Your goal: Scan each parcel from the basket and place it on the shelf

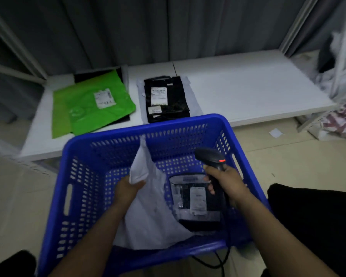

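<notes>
A blue plastic basket (pixel 84 176) stands in front of me. Inside it my left hand (pixel 128 188) pinches the upper edge of a white parcel bag (pixel 148 212) and lifts that edge. Beside the bag lies a dark parcel (pixel 192 198) with a white label, flat on the basket floor. My right hand (pixel 226 184) grips a black barcode scanner (pixel 210 156) over the basket; a red light shows on its head. On the low white shelf (pixel 248 90) behind lie a green parcel (pixel 92 104) and a black parcel (pixel 166 98), both labelled.
The scanner's black cable (pixel 214 262) trails below the basket's near rim. White shelf uprights stand at far left and right. Bags with red print (pixel 340 120) lean on the floor at right. A dark shape (pixel 312 216) sits at lower right.
</notes>
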`<state>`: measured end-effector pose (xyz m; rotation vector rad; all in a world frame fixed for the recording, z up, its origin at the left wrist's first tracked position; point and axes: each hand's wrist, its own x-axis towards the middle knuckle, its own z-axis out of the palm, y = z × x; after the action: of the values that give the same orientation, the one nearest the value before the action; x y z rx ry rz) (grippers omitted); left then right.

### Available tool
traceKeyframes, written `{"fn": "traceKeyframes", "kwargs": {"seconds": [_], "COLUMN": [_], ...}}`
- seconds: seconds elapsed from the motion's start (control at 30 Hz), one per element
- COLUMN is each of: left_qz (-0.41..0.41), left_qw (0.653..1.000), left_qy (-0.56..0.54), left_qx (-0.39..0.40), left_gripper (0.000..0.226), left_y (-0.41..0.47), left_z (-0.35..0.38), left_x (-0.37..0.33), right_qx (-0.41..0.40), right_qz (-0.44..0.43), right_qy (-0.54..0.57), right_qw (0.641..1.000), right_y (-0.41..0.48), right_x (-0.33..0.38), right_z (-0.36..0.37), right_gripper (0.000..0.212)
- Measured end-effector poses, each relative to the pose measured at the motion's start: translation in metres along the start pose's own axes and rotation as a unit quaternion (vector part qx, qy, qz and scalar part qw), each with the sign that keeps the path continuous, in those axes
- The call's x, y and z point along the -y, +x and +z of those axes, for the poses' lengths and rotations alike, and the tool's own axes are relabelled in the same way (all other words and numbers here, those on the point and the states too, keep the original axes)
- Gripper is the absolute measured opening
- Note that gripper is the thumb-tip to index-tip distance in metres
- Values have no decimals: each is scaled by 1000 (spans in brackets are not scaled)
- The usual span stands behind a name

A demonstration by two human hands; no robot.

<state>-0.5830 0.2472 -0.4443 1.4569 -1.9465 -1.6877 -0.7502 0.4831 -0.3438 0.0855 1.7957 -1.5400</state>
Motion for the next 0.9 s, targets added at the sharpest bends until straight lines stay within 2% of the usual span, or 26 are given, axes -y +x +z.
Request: {"fn": "traceKeyframes", "kwargs": {"seconds": [0.13, 0.27, 0.4, 0.57, 0.7, 0.9], "left_qz": [42, 94, 153, 200, 227, 236], "left_qw": [998, 987, 981, 975, 968, 971], "left_qy": [-36, -128, -121, -96, -104, -24], "left_qx": [-13, 8, 9, 0, -4, 32], "left_gripper": [18, 18, 22, 22, 22, 22], "left_y": [-18, -36, -52, -67, -82, -94], "left_z": [-47, -105, -158, -197, -206, -214], "left_x": [-45, -91, -133, -175, -202, -228], "right_qx": [62, 127, 148, 126, 133, 133], "right_qz": [-37, -82, -153, -244, -289, -384], "right_qy": [-59, -142, -205, -364, -400, -550], "right_qw": [996, 978, 955, 890, 860, 730], "right_y": [-36, -62, -82, -93, -97, -103], "right_x": [7, 23, 45, 70, 83, 108], "right_z": [20, 43, 58, 69, 73, 70], "right_gripper": [13, 22, 21, 24, 25, 23]}}
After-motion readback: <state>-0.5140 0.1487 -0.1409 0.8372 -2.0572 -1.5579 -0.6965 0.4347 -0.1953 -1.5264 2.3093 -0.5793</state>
